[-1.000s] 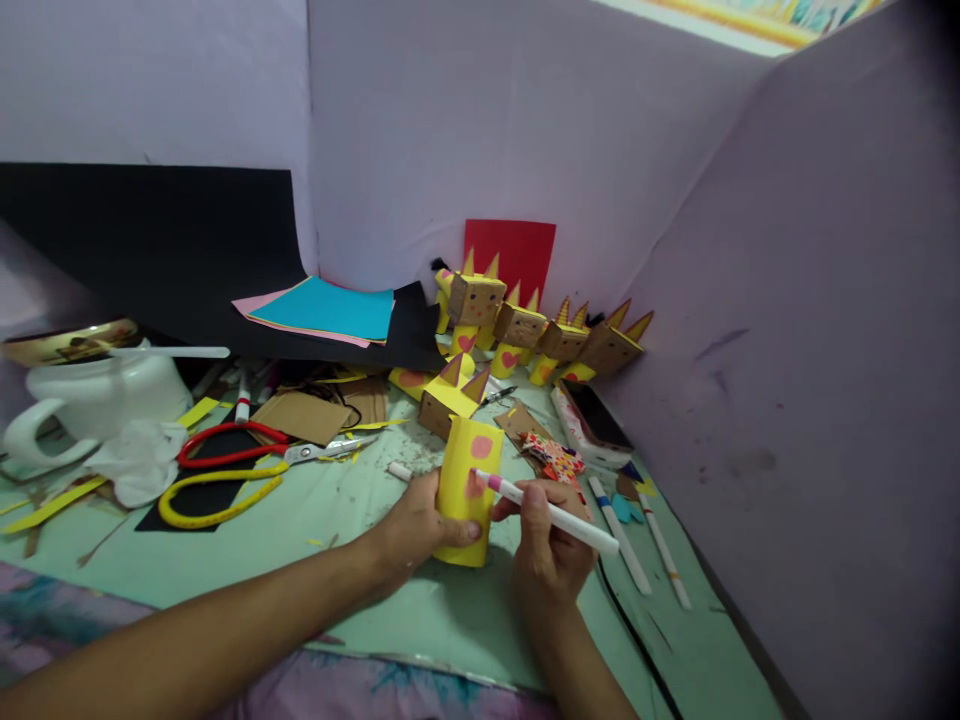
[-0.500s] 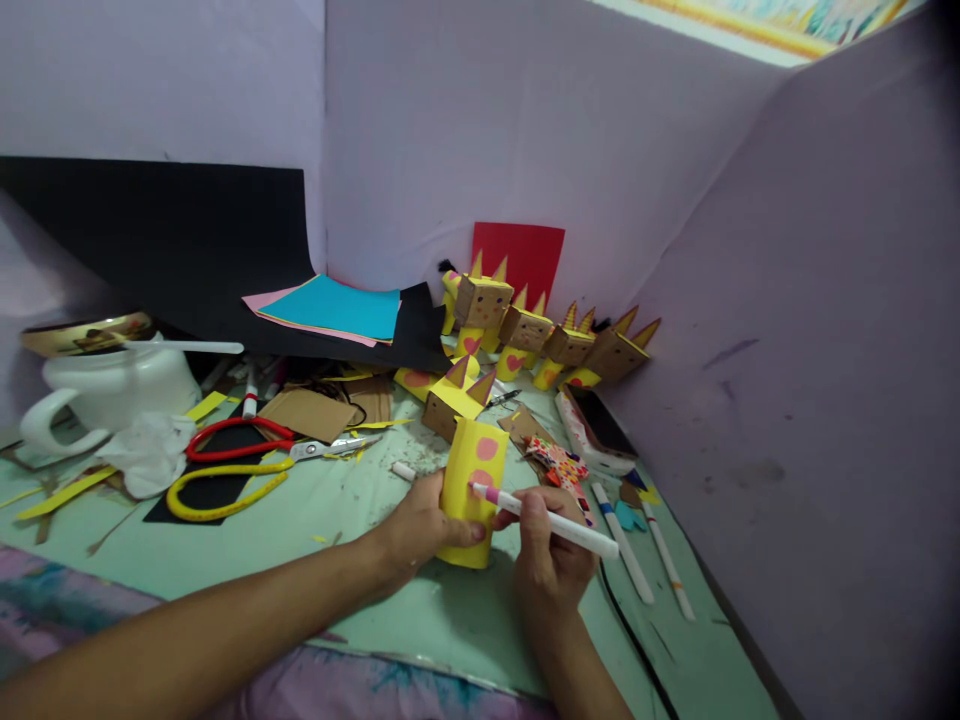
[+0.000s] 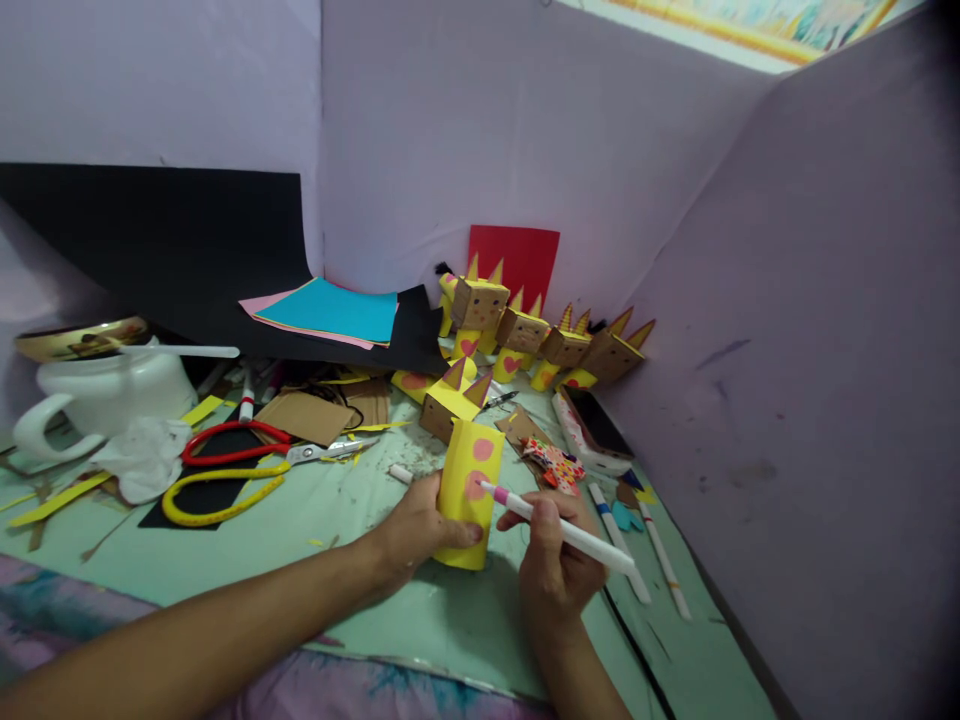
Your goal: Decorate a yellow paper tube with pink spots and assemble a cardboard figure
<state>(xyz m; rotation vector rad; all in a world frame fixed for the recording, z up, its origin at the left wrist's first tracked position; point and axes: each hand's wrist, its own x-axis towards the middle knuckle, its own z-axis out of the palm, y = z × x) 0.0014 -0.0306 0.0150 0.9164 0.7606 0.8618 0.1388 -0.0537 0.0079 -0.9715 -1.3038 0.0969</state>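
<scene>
My left hand (image 3: 415, 528) grips an upright yellow paper tube (image 3: 466, 492) that stands on the pale green table (image 3: 315, 520). The tube carries two pink round spots on its front. My right hand (image 3: 556, 572) holds a white marker (image 3: 564, 528) with a pink tip, and the tip rests on the lower pink spot. Just behind the tube lies a brown cardboard box head (image 3: 453, 398) with yellow and brown pointed ears.
Finished box-headed figures (image 3: 525, 335) line the back wall before a red sheet (image 3: 514, 258). Red and yellow scissors (image 3: 232, 465), a white jug (image 3: 97, 400), cardboard scraps, coloured paper (image 3: 330, 310), a phone (image 3: 592, 425) and loose markers (image 3: 660, 560) lie around. Purple partitions close the back and right.
The marker tip has stayed on the lower pink spot with small shifts; my right hand has dropped slightly toward me. My left hand keeps its hold on the tube.
</scene>
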